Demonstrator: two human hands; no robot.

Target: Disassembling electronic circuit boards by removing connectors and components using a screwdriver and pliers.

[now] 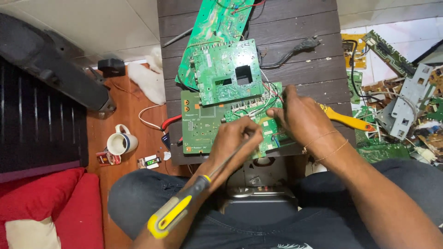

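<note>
Just below the centre of the frame, on the near edge of the dark wooden slatted table (295, 69), lies the flat green rectangular circuit board (203, 129), and both hands meet over its right part. The left hand (235, 143) is closed around a long screwdriver with a black-and-yellow handle (173, 214). Its long axis runs diagonally, with the handle at the lower left over the person's lap and the thin metal shaft rising to the upper right, so the tip sits at the board between the two hands. The right hand (302, 120) presses on the board's right edge, fingers curled down; whether it pinches anything I cannot tell. A yellow-handled tool (348, 121) lies just beyond that hand, to the right.
</note>
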